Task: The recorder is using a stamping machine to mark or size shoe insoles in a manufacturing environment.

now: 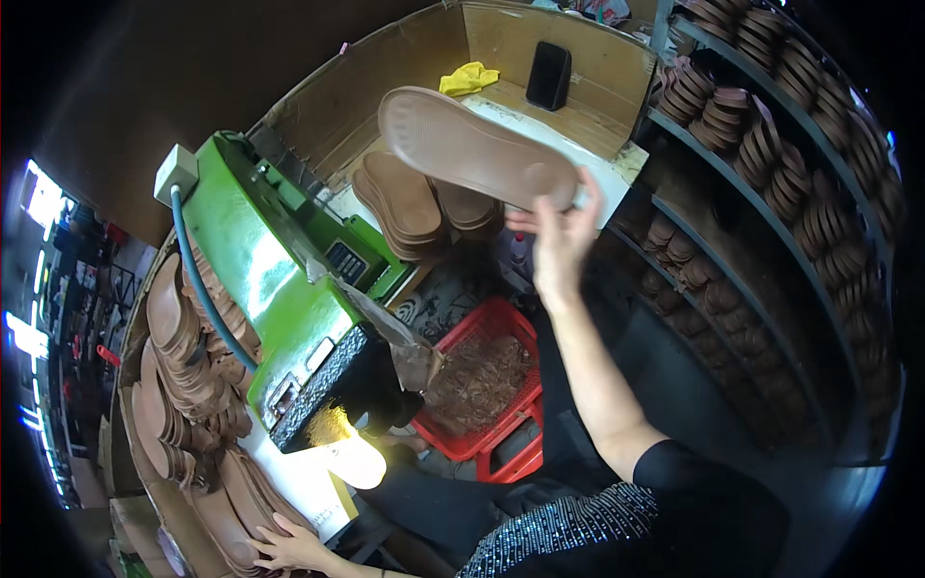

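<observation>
A brown shoe sole (472,144) is held up by its heel end in my right hand (559,236), thumb on one face and fingers at the edge. Just beyond and below it, two stacks of matching soles (400,207) stand on the bench beside the green machine (255,260). At the lower left, my left hand (292,547) lies with fingers spread on a row of brown soles (236,511). A lit lamp (356,460) glows under the machine's head, close to that row.
A red plastic basket (535,337) full of brown trimmings sits below the machine. Shelves (752,169) packed with soles rise at the right. A cardboard screen (414,48) surrounds the bench, with a phone (548,75) and yellow cloth (468,79). More soles (173,318) pile up at the left.
</observation>
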{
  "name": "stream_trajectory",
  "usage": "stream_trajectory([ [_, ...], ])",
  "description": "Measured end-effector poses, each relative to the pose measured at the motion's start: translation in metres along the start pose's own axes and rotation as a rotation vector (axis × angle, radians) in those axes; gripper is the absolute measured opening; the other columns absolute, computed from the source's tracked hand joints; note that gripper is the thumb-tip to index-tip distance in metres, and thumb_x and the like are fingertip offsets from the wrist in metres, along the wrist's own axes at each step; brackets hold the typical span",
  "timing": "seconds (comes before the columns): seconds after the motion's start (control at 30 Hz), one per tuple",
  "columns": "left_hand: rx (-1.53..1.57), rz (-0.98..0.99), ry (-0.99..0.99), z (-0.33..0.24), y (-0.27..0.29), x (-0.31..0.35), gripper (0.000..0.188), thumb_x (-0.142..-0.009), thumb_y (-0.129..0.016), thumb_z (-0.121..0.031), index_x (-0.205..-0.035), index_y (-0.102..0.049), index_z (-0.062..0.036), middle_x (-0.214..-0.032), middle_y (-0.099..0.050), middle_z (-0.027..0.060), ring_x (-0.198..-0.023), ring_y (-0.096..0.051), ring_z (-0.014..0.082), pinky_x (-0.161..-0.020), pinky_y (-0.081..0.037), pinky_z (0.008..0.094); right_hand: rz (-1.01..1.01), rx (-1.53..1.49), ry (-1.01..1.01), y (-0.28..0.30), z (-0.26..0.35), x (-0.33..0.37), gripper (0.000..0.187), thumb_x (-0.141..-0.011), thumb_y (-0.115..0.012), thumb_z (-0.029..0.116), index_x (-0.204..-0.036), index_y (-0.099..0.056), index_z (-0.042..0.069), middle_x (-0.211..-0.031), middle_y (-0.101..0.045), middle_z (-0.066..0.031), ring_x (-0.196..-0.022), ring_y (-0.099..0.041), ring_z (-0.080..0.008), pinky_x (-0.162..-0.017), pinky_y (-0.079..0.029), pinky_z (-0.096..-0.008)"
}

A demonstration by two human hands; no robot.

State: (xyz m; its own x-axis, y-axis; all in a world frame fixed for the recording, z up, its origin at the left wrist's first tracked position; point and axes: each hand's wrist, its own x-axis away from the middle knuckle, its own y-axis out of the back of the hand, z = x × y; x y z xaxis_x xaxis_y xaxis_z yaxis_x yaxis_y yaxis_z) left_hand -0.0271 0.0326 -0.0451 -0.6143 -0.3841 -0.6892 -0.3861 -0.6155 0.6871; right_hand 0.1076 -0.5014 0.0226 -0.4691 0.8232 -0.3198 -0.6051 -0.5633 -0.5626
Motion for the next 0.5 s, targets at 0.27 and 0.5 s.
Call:
stream_trajectory([
  [0.27, 0.286, -0.043, 0.063, -0.001, 0.040, -0.006, 0.036, -0.075, -0.071, -0.038, -0.092, -0.070, -0.0072, -0.107, -0.057, 0.0137, -0.094, -0.054, 0.0312, -0.084, -0.042, 0.0419, 0.353, 0.958, -0.153, 0.005, -0.038, 0.041, 0.058, -0.081, -0.064, 0.019, -0.127, -0.036, -0.002, -0.060, -0.059, -0.0099, -0.060, -0.063, -0.0259, -0.058, -0.048, -0.0377],
  [0.5, 0.626, 0.061, -0.054, 0.028, 0.082, -0.020, 0.023, -0.077, -0.069, -0.005, -0.097, -0.063, 0.0046, -0.098, -0.060, 0.0140, -0.087, -0.057, 0.0261, -0.076, -0.048, 0.0345, 1.155, 0.804, -0.367, 0.040, -0.031, 0.146, 0.032, -0.082, -0.064, 0.019, -0.106, -0.056, 0.000, -0.071, -0.065, -0.0149, -0.062, -0.064, -0.0226, -0.057, -0.050, -0.0343],
])
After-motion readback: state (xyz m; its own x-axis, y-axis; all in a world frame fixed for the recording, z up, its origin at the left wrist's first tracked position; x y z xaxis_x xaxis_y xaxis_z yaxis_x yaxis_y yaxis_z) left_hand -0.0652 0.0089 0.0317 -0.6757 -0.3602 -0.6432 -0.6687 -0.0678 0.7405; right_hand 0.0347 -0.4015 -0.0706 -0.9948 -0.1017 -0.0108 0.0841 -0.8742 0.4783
